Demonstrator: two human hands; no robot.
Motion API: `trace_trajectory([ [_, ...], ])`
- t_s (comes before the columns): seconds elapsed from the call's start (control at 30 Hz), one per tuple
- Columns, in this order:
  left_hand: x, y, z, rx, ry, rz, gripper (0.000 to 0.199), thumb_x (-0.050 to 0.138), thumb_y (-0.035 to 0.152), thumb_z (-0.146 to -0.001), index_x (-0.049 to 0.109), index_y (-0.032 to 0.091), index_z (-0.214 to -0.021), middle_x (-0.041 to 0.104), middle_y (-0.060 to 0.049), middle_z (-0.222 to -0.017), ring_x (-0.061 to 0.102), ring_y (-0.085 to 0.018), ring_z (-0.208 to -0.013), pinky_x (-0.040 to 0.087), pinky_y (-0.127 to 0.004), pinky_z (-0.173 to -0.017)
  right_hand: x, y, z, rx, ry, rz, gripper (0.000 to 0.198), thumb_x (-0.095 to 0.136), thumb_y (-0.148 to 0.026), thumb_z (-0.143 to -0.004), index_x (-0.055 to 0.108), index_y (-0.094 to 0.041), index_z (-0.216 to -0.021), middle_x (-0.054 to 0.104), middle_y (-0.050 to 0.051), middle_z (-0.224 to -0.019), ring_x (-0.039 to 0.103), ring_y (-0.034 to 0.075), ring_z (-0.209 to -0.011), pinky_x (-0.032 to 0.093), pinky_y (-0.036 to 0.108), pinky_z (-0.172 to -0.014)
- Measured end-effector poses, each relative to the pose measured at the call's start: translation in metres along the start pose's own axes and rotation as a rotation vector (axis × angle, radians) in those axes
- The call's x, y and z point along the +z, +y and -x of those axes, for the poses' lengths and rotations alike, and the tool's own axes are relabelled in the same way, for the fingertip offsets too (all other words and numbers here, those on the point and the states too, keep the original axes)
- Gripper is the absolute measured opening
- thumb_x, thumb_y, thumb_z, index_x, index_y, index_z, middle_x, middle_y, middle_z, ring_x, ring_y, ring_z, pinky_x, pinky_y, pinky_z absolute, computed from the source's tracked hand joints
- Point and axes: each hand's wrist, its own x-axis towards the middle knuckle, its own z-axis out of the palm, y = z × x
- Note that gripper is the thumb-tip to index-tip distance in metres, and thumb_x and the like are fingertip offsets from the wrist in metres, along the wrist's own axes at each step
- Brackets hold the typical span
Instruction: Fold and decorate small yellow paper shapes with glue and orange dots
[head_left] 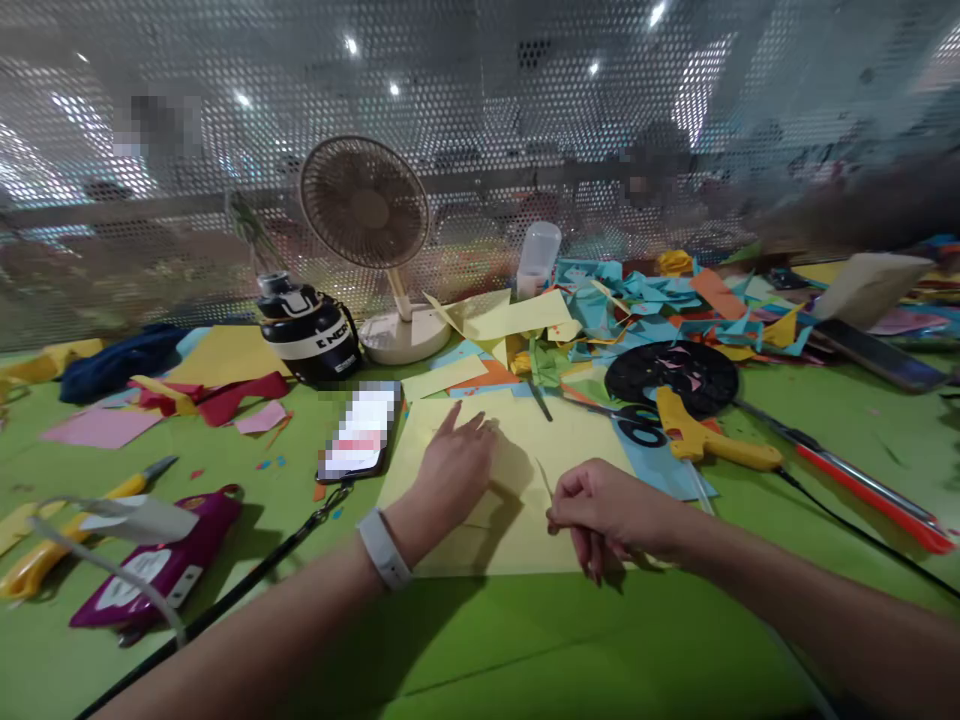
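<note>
Pinching, between thumb and forefinger of the right hand, a thin pale-yellow paper strip, tilted up and seen almost edge-on; remaining fingers curled downward by the near edge of a broad pale-yellow paper sheet. Laid palm-down over the sheet's left half, fingers of the left hand stretched out and slightly spread. Around the left wrist, a whitish wristband. Below both hands, the sheet, flat on the bright green surface.

Just left of the sheet, a dark-edged smartphone with a lit screen. To the sheet's right, scissors with black handles, a light-blue paper piece and a yellow glue gun. Beyond these, a flat, round black object and a heap of mostly light-blue paper scraps. Farther right, a long red-and-silver tool. Well left, a shiny purple pouch. Toward the back, a stout black bottle with a white band, a beige round-headed fan and, behind everything, a perforated grey screen.
</note>
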Motion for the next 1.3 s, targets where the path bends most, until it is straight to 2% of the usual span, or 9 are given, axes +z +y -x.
trace_trajectory([
  [0.27,0.0,0.005,0.013,-0.071,-0.153,0.14,0.049,0.026,0.033,-0.098,0.043,0.006,-0.136,0.04,-0.017,-0.145,0.035,-0.026,-0.136,0.026,-0.05,-0.112,-0.003,0.0,0.002,0.008,-0.069,0.051,0.009,0.051,-0.018,-0.074,0.057,-0.014,-0.068,0.062,-0.001,-0.046,0.059,0.007,-0.038,0.026,0.011,-0.028],
  [0.43,0.001,0.003,0.019,-0.085,-0.186,0.24,0.07,0.023,0.054,-0.095,0.029,0.003,-0.144,0.028,-0.017,-0.151,0.023,-0.027,-0.14,0.02,-0.05,-0.114,-0.003,0.001,0.001,0.001,-0.082,0.076,0.011,0.05,-0.019,-0.076,0.058,-0.014,-0.069,0.061,-0.002,-0.046,0.058,0.007,-0.038,0.025,0.011,-0.029],
  [0.63,-0.003,0.004,0.022,-0.089,-0.174,0.304,0.09,0.028,0.072,-0.085,0.026,0.006,-0.146,0.025,-0.017,-0.152,0.021,-0.029,-0.141,0.014,-0.05,-0.115,-0.004,0.003,0.001,0.03,-0.105,0.112,0.012,0.051,-0.02,-0.075,0.057,-0.014,-0.067,0.061,0.0,-0.046,0.058,0.008,-0.038,0.023,0.012,-0.029],
  [0.73,-0.005,0.006,0.022,-0.116,-0.166,0.327,0.091,0.028,0.074,-0.083,0.027,0.007,-0.145,0.026,-0.016,-0.151,0.022,-0.03,-0.14,0.013,-0.053,-0.114,-0.007,0.0,0.003,0.036,-0.106,0.143,0.015,0.054,-0.025,-0.075,0.056,-0.015,-0.064,0.061,0.0,-0.046,0.058,0.009,-0.039,0.032,0.014,-0.032],
  [0.83,-0.004,0.006,0.022,-0.124,-0.15,0.356,0.091,0.027,0.075,-0.083,0.029,0.009,-0.145,0.026,-0.016,-0.151,0.022,-0.03,-0.14,0.012,-0.054,-0.114,-0.008,-0.009,0.009,-0.124,0.03,0.206,0.016,0.056,-0.03,-0.077,0.056,-0.016,-0.069,0.063,-0.001,-0.053,0.06,0.011,-0.046,0.046,0.021,-0.046],
  [1.0,-0.006,0.004,0.026,-0.087,-0.122,0.393,0.094,0.03,0.078,-0.079,0.028,0.011,-0.145,0.028,-0.015,-0.151,0.023,-0.031,-0.14,0.011,-0.06,-0.112,-0.004,-0.022,0.013,-0.43,0.297,0.602,0.016,0.056,-0.029,-0.081,0.064,-0.018,-0.089,0.07,0.005,-0.087,0.064,0.016,-0.075,0.051,0.028,-0.065],
  [1.1,-0.007,0.004,0.027,-0.084,-0.129,0.394,0.093,0.029,0.079,-0.079,0.029,0.013,-0.145,0.029,-0.015,-0.151,0.023,-0.034,-0.14,0.012,-0.065,-0.109,-0.001,-0.018,0.005,-0.604,0.308,0.768,0.031,0.053,-0.032,-0.084,0.061,-0.018,-0.111,0.063,0.01,-0.116,0.061,0.021,-0.101,0.05,0.036,-0.086],
  [1.17,-0.006,0.004,0.027,-0.096,-0.132,0.389,0.095,0.029,0.08,-0.078,0.028,0.014,-0.145,0.028,-0.015,-0.152,0.022,-0.036,-0.14,0.011,-0.068,-0.107,0.0,-0.014,-0.002,-0.686,0.283,0.87,0.043,0.05,-0.035,-0.087,0.054,-0.015,-0.124,0.056,0.013,-0.13,0.052,0.024,-0.118,0.043,0.041,-0.099],
  [1.3,-0.003,0.003,0.025,-0.113,-0.151,0.38,0.091,0.033,0.078,-0.078,0.028,0.016,-0.145,0.027,-0.014,-0.153,0.022,-0.037,-0.139,0.012,-0.07,-0.106,0.005,-0.01,-0.012,-0.686,0.253,1.027,0.059,0.04,-0.041,-0.092,0.041,-0.007,-0.139,0.041,0.018,-0.144,0.036,0.027,-0.134,0.031,0.046,-0.11],
])
